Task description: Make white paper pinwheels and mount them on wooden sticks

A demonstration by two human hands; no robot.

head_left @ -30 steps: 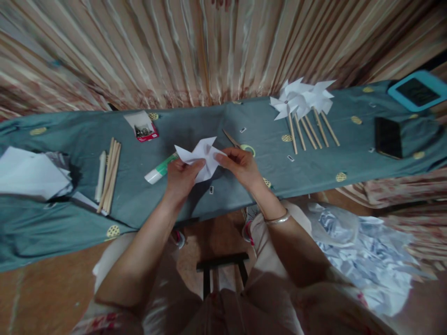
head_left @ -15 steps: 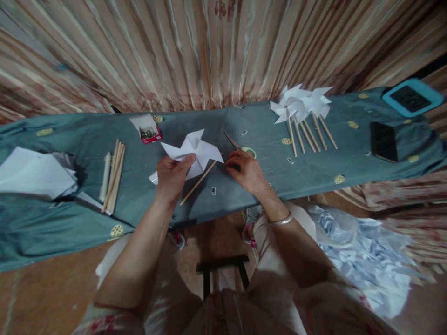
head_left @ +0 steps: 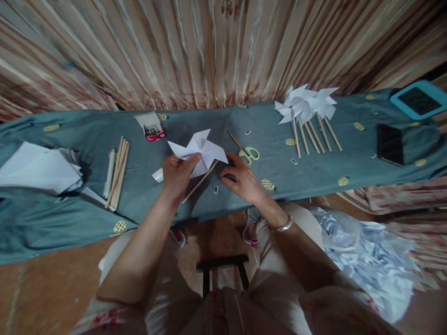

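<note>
My left hand (head_left: 178,174) pinches a white paper pinwheel (head_left: 206,151) near its centre, thumb on top. Beneath the pinwheel a thin wooden stick (head_left: 199,184) lies slanted on the cloth, its upper end by the paper's edge. My right hand (head_left: 242,179) is just right of the pinwheel, thumb and forefinger apart with nothing visible between them. Its fingertip is close to one paper point; contact is unclear. Green-handled scissors (head_left: 247,152) lie just beyond this hand. A white roll (head_left: 158,175) shows partly beside my left hand.
An open red box of small metal pieces (head_left: 152,132) stands at the back. Wooden sticks (head_left: 118,174) and paper sheets (head_left: 38,167) lie left. Finished pinwheels (head_left: 302,107), a phone (head_left: 390,144) and a blue-framed tablet (head_left: 421,100) are right. A bag of paper scraps (head_left: 370,260) sits below.
My right hand has drawn nearer to the pinwheel, and its fingers have spread, leaving the scissors' handles in fuller view. My left hand keeps its hold. The whole view has shifted slightly.
</note>
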